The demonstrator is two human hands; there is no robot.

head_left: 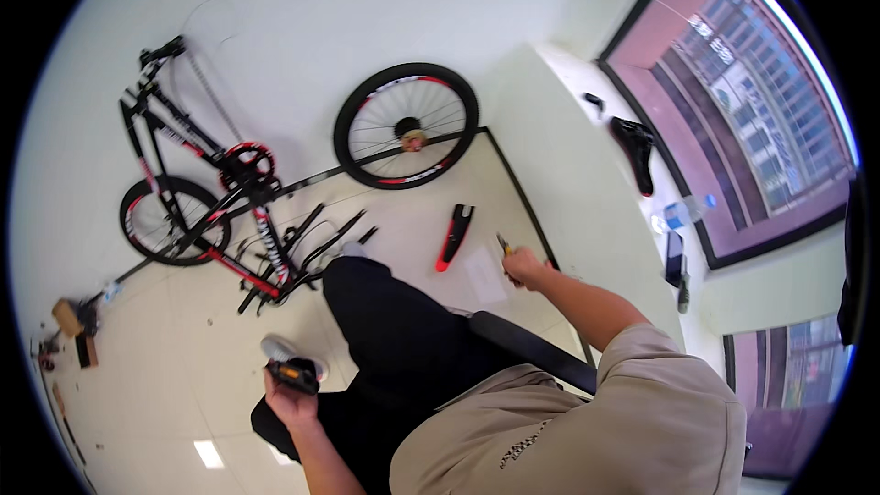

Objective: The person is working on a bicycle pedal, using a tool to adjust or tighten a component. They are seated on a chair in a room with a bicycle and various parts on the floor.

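My left hand [289, 406] is closed around a black bicycle pedal [292, 376] with an orange reflector, held above my left knee. Out to the right, my right hand [523, 269] grips a small tool [503, 244] with a yellow handle and a dark tip pointing up and away. Its exact kind is too small to make out. The two hands are well apart. Beyond my knees, a black and red bicycle frame [275, 247] lies partly across the floor. A black and red mudguard [455, 236] lies on the floor ahead of my right hand.
A bicycle wheel [406, 126] leans against the wall, and another wheel [174, 220] stands at the left. A saddle [634, 151], a plastic bottle [689, 211] and a phone [675, 257] rest on the window ledge at right. Cardboard boxes [68, 317] sit far left. A chair armrest [533, 348] is beside me.
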